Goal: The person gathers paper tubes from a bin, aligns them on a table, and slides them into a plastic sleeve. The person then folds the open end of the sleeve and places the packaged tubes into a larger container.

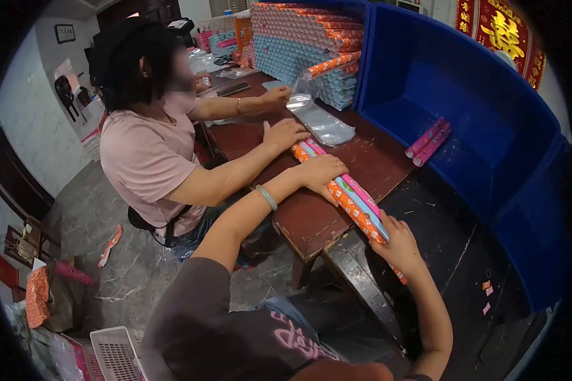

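A bundle of patterned paper rolls (359, 202), in orange, light blue and pink, lies slantwise across the table corner. My left hand (323, 173) is wrapped over the middle of the bundle, with a bracelet on that wrist. Around its near end, past the table edge, my right hand (397, 244) is closed. The far end sits beneath a co-worker's hand (286, 134). Beyond it, a stack of clear plastic sleeves (324, 124) lies flat on the table. The co-worker's other hand (276, 97) is at the open-looking end of that plastic.
A large blue bin (388, 63) stands at right, with a few pink rolls (429, 141) inside. Many light-blue and pink rolls (299, 60) are stacked at the back of the brown table (248, 143). The co-worker sits close at left. A white basket (117, 355) is on the floor.
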